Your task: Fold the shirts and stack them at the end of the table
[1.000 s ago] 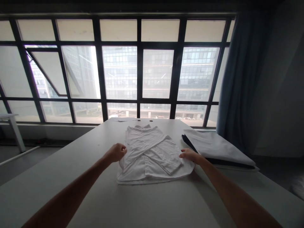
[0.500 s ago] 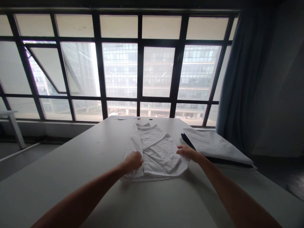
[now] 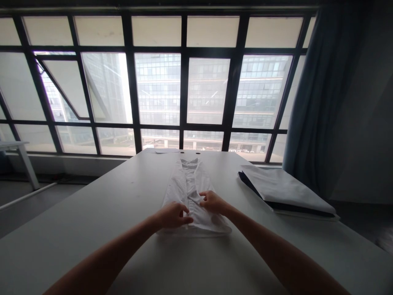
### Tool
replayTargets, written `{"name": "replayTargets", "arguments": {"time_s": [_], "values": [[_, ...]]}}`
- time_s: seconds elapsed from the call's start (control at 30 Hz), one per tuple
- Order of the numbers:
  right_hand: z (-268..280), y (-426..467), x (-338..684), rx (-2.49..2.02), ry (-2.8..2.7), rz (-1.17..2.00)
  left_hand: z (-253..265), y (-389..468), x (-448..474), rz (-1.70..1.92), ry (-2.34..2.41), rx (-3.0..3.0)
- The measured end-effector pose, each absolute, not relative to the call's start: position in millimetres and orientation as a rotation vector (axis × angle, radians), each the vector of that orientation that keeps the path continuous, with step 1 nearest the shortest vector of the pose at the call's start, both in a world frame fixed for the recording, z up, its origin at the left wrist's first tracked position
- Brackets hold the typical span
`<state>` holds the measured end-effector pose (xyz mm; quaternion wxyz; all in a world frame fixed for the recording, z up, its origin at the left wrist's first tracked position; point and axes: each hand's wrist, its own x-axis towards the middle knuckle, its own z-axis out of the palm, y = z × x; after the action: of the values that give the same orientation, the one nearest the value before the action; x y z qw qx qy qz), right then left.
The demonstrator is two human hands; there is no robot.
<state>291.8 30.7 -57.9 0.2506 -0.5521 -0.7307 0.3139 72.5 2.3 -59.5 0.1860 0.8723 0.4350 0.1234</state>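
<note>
A white garment that looks like a shirt [image 3: 176, 186] lies lengthwise on the white table, both long sides folded toward its middle. My left hand [image 3: 172, 215] rests over its near left part, thumb and index finger apart, with no cloth visibly gripped. Just across from it, my right hand [image 3: 213, 202] has its fingers on the right flap's inner edge, near the centre line, and seems to pinch the cloth there. My palms hide part of the near section.
A stack of folded white and dark cloth [image 3: 282, 186] lies on the table [image 3: 123, 196] to the right. At the far left edge is a flat white sheet [image 3: 162, 150]. Windows stand beyond the table, a blue curtain [image 3: 310, 102] at right.
My right hand has moved left, bringing the shirt's right side in over the middle, so the shirt is narrower. My left hand's fingers have loosened from the cloth and spread.
</note>
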Motion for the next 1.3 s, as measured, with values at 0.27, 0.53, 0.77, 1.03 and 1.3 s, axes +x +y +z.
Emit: {"name": "replayTargets", "arguments": {"time_s": [0.27,0.53,0.77,1.03,1.3], "values": [[-64.5,19.1,275.5,-1.586,-2.17,0.602,-49.6,-14.4,65.6,0.208,1.207,2.621],[-55.2,7.9,274.0,-1.438,-2.065,0.72,-47.0,-9.3,61.7,0.317,1.131,2.537],[-59.2,10.8,282.0,-1.269,-2.236,1.208,-38.3,-10.4,47.7,0.118,1.141,2.551],[-67.1,21.2,321.3,-1.245,-2.502,0.282,-45.6,-6.0,47.7,0.182,1.03,2.594],[-50.2,17.8,330.3,-1.205,-2.616,0.484,-54.5,-12.9,57.7,0.196,0.785,2.405]]}}
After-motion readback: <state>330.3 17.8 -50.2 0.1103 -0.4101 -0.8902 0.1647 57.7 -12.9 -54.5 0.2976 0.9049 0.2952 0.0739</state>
